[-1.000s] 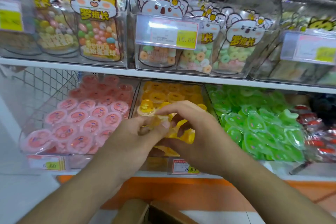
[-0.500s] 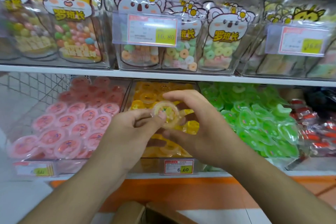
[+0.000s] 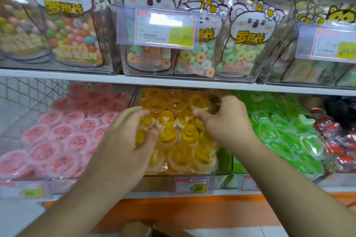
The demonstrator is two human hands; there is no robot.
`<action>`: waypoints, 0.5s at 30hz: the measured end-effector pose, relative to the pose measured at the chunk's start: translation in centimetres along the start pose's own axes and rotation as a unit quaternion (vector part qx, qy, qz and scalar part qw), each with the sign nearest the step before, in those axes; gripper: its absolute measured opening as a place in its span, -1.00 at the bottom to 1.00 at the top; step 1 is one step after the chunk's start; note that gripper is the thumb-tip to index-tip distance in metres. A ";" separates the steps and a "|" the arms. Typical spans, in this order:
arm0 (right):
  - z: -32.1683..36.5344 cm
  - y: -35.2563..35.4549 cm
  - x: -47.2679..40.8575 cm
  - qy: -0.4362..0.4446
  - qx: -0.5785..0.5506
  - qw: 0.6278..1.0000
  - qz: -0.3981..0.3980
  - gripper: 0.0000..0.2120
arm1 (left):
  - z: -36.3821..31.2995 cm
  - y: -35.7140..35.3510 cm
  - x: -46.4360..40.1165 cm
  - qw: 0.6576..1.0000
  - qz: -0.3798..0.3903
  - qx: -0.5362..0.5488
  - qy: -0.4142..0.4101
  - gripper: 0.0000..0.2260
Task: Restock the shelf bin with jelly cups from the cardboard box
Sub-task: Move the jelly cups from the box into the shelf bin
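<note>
Pinching one yellow jelly cup (image 3: 200, 103) with the right hand (image 3: 225, 121), left hand (image 3: 127, 136) curled round cups in the bin (image 3: 221, 177).

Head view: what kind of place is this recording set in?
Most likely a shop's sweets aisle. Printed price tags are clipped to the shelf edge, clear bins hold sorted jelly cups, and branded candy bags stand on the shelf above. Both hands reach into the yellow bin.
</note>
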State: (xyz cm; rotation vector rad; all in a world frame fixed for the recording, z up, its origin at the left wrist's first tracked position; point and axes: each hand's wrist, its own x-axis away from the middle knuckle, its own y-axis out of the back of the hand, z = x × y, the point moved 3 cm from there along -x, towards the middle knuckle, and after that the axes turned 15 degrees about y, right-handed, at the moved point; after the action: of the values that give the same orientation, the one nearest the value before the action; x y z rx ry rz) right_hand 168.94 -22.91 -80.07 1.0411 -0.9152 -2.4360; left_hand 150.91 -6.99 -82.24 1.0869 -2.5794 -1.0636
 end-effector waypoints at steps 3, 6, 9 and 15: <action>-0.4 -1.1 -1.3 0.001 0.021 1.000 0.014 -0.56 | 2.3 0.2 -0.4 0.998 0.025 -0.049 0.033 -0.44; -1.3 -2.0 -2.1 0.016 0.029 0.999 0.027 -0.62 | 4.1 0.1 -0.6 0.994 0.059 -0.079 0.041 -0.30; -2.0 -2.5 -2.5 0.029 0.046 0.998 0.041 -0.62 | 4.8 0.0 -0.6 0.993 0.074 -0.079 0.040 -0.28; -2.6 -3.0 -2.7 0.021 0.056 0.995 0.078 -0.68 | 5.0 0.0 -0.6 0.994 0.077 -0.067 0.040 -0.33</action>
State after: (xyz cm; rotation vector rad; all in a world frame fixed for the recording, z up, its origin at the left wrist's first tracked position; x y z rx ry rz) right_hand 172.46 -20.38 -82.06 1.0147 -1.0881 -2.2492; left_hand 149.48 -3.83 -85.84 0.8651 -2.4443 -1.1131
